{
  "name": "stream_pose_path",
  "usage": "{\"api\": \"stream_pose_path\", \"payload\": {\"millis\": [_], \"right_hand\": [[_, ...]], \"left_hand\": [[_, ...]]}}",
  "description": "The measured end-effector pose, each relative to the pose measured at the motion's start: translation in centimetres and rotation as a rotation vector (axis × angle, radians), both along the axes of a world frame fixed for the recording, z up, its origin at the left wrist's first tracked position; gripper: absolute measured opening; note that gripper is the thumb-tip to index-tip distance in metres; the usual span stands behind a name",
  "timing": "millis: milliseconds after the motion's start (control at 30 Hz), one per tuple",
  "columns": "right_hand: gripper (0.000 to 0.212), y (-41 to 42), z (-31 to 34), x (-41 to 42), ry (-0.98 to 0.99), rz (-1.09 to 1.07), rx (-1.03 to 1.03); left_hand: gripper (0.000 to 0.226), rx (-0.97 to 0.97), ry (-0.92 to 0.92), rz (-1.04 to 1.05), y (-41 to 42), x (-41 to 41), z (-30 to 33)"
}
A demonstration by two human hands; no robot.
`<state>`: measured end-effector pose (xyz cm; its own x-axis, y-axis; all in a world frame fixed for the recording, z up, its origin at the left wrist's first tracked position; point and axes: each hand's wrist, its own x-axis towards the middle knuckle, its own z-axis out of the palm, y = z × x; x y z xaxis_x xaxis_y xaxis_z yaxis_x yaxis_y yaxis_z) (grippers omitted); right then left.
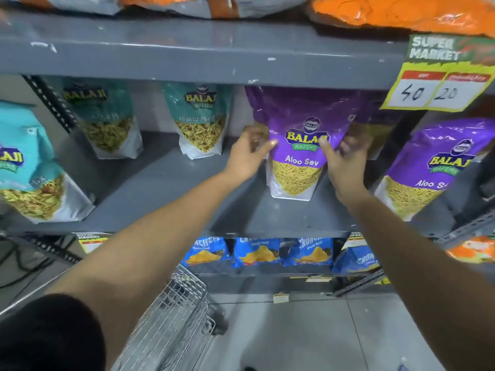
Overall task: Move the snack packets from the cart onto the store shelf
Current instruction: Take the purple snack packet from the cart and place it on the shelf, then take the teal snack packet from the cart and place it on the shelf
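Note:
A purple Aloo Sev packet (297,167) stands upright on the grey middle shelf (166,199). My left hand (247,156) grips its left edge and my right hand (344,162) grips its right edge, thumbs on the front. Another purple packet (380,129) stands just behind it, partly hidden. A further purple Aloo Sev packet (426,170) leans at the right. The wire cart (174,317) sits low at the centre-left, beneath my left arm; its contents are hidden.
Teal Balaji packets (201,121) stand at the back left and one (29,167) at the far left. Blue chip packets (257,253) line the lower shelf. A yellow price tag (439,84) hangs from the upper shelf, which holds orange packets (401,12).

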<state>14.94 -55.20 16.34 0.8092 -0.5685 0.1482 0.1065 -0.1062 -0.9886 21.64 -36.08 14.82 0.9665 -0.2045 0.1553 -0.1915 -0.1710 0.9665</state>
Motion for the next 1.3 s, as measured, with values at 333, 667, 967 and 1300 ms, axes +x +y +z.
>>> {"api": "stream_pose_path", "payload": {"millis": [333,667,967,1300], "right_hand": [[0.009,20.6,-12.9,-10.7,-0.03,0.268,-0.274],[0.045,37.4,-27.9,-9.3,0.65,0.869,-0.406],[0.052,45.5,-31.9,-2.5,0.835,0.943,-0.229],[0.016,42.6,-24.0,-8.1,0.567,0.843,-0.007]], "left_hand": [[0.014,0.226,0.384,0.206,26.6,-17.0,-14.1],[0.051,0.444,0.979,0.472,43.3,-25.7,-25.1],[0.039,0.21,0.747,0.486,44.8,-22.8,-25.2],[0.021,0.156,0.545,0.666,42.4,-22.8,-20.2]]}}
